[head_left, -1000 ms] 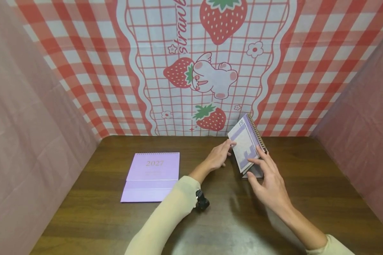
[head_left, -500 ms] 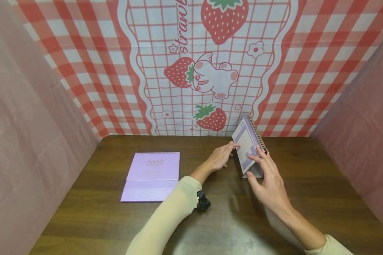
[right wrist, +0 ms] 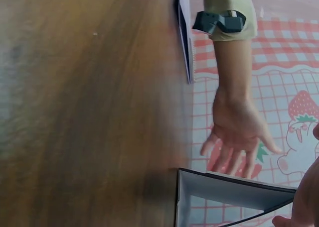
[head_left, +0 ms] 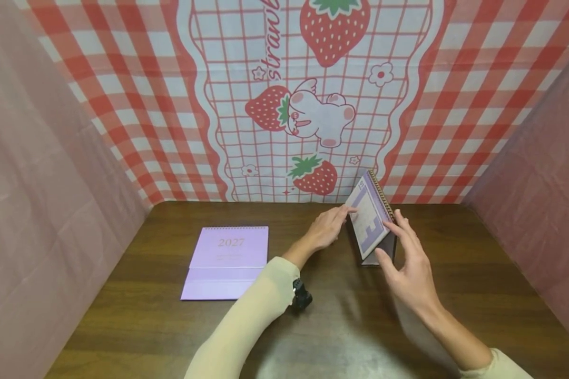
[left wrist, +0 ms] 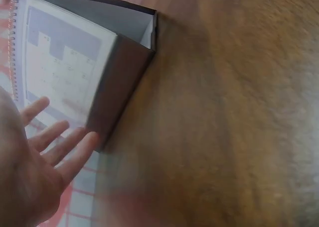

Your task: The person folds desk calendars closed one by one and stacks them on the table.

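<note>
Left hand: left hand (head_left: 323,230) with fingers straight, fingertips (head_left: 348,210) at the near-left edge of the standing calendar (head_left: 371,218); from the left wrist view the fingers (left wrist: 60,140) look just off the card, so contact is uncertain.
Right hand: right hand (head_left: 408,268) with fingers extended and spread, resting along the calendar's right face below the spiral binding (head_left: 383,195); nothing clasped.
Standing calendar: tent-folded, upright on the tabletop (head_left: 351,321) near the back right, pages tilted.
Handling (judged): light, thin card and paper; stiff across the panels, hinged at the wire; tips or slides easily under a push.
Hold (judged): both side edges, or the wire-bound ridge.
Flat calendar: 2027 calendar (head_left: 226,261), lying flat, well apart to the left.
Surround: strawberry cloth (head_left: 308,105) behind.
</note>
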`<state>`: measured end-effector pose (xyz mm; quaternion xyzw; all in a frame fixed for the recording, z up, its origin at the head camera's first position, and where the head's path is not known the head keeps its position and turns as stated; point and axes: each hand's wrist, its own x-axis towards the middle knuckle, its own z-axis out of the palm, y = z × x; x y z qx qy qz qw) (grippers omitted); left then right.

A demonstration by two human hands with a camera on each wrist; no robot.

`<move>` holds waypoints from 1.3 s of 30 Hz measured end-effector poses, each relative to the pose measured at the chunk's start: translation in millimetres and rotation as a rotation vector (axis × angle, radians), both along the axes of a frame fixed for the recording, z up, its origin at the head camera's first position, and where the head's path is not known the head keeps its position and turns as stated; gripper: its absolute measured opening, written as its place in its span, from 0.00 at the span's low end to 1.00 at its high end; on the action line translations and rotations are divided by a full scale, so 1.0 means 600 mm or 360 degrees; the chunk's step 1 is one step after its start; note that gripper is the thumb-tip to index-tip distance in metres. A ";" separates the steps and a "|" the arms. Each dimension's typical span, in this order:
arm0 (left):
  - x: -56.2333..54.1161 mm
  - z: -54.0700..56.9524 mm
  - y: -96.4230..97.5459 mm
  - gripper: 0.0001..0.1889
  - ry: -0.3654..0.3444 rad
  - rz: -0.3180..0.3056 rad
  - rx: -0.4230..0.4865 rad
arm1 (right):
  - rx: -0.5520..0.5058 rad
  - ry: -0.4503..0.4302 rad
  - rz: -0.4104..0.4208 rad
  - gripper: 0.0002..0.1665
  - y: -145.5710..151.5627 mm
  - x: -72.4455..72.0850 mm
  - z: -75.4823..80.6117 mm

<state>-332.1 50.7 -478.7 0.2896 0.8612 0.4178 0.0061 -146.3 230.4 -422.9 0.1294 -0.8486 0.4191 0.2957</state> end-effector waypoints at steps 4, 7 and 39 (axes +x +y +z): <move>0.028 0.051 -0.004 0.34 0.0045 -0.0008 -0.0012 | -0.0026 -0.0045 -0.0032 0.43 0.008 0.005 -0.006; 0.033 0.068 -0.002 0.33 0.0086 0.0005 -0.0032 | -0.0042 -0.0103 -0.0052 0.47 0.013 0.008 -0.011; 0.041 0.111 0.034 0.54 0.0360 -0.0356 -0.0029 | -0.0543 -0.0635 -0.0082 0.38 0.016 0.020 -0.036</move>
